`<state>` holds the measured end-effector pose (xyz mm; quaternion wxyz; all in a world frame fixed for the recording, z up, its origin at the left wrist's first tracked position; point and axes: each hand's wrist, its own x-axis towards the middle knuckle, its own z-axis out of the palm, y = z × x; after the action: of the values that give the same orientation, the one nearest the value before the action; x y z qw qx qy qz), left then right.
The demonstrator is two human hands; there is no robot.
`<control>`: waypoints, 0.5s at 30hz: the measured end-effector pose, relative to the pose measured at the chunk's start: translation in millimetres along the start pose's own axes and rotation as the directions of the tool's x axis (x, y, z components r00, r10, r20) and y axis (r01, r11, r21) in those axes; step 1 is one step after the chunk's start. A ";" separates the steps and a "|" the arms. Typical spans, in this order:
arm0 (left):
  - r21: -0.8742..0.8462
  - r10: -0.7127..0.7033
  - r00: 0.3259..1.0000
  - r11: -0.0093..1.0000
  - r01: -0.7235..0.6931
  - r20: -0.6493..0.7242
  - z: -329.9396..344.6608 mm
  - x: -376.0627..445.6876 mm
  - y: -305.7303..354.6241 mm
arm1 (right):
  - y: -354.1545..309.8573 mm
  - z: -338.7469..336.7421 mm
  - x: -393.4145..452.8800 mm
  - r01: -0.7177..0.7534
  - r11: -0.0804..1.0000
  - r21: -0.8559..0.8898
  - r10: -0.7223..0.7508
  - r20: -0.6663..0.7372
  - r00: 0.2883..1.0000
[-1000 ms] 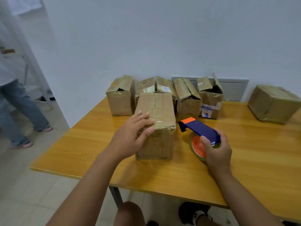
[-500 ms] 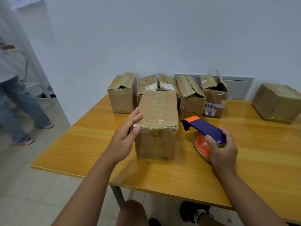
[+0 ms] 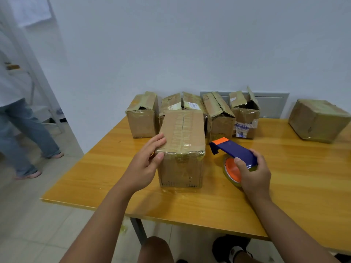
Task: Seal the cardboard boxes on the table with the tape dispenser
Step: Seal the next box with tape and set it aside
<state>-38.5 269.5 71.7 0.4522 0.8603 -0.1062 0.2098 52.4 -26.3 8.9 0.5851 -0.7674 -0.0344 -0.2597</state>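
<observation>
- Left hand (image 3: 146, 164) rests, fingers relaxed, against the near left corner of the taped brown cardboard box (image 3: 182, 149) on the orange wooden table (image 3: 284, 177).
- Right hand (image 3: 253, 174) grips the blue-and-orange tape dispenser (image 3: 234, 153) just right of it.
- Torn-open box (image 3: 245, 115) behind carries a blue-printed white label, unreadable.

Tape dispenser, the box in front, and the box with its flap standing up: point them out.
Tape dispenser (image 3: 235, 151), head view, blue handle.
Front box (image 3: 182, 130), head view, taped top.
Open box (image 3: 246, 118), head view, front wall.
</observation>
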 end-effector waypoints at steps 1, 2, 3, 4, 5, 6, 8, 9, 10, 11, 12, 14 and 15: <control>-0.002 -0.004 1.000 1.000 0.004 0.009 -0.8 -0.5 1.4 | -1.2 0.2 1.2 -0.008 1.000 0.002 0.008 -0.004 1.000; 0.001 -0.006 1.000 1.000 0.006 0.000 -0.8 -0.9 2.4 | -1.8 0.1 2.9 -0.025 1.000 0.009 0.025 -0.010 1.000; 0.010 -0.005 1.000 1.000 0.005 -0.020 0.0 -1.5 3.3 | -3.1 -0.4 4.8 -0.047 0.999 0.020 0.047 -0.019 0.999; 0.027 -0.002 0.999 1.000 0.003 -0.041 2.0 -1.9 5.2 | -4.3 -1.9 6.4 -0.064 0.997 0.034 0.065 -0.033 0.997; 0.049 0.005 0.999 0.999 -0.002 -0.052 4.8 -2.8 7.6 | -6.6 -4.5 7.3 -0.071 0.996 0.047 0.073 -0.048 0.996; 0.075 0.018 0.998 0.997 -0.014 -0.053 9.0 -4.2 11.2 | -8.7 -8.3 8.3 -0.071 0.996 0.061 0.075 -0.064 0.995; 0.118 0.057 0.998 0.992 -0.053 -0.036 21.5 -8.1 22.7 | -12.7 -20.2 10.2 -0.066 0.994 0.083 0.073 -0.090 0.993; 0.133 0.076 0.997 0.989 -0.073 -0.023 29.4 -10.6 29.6 | -14.0 -28.2 11.3 -0.061 0.994 0.092 0.070 -0.105 0.992; 0.148 0.090 0.996 0.985 -0.087 -0.008 38.3 -12.9 36.5 | -14.4 -37.4 12.6 -0.055 0.994 0.098 0.067 -0.125 0.990; 0.168 0.101 0.995 0.981 -0.100 0.006 47.7 -14.8 43.9 | -15.4 -48.3 14.0 -0.046 0.994 0.103 0.061 -0.147 0.987; 0.193 0.114 0.993 0.974 -0.116 0.021 57.3 -15.8 50.9 | -16.5 -60.3 15.8 -0.040 0.993 0.110 0.059 -0.172 0.983; 0.244 0.157 0.985 0.955 -0.170 0.069 77.5 -16.2 65.9 | -20.0 -87.6 19.9 -0.036 0.990 0.136 0.068 -0.232 0.970; 0.261 0.185 0.978 0.943 -0.205 0.098 87.5 -15.9 73.6 | -21.5 -102.0 22.1 -0.034 0.988 0.152 0.074 -0.263 0.962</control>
<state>-56.8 155.5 74.4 0.3037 0.9061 -0.1775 0.2350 27.2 -118.5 55.9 0.6460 -0.6810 0.0471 -0.3417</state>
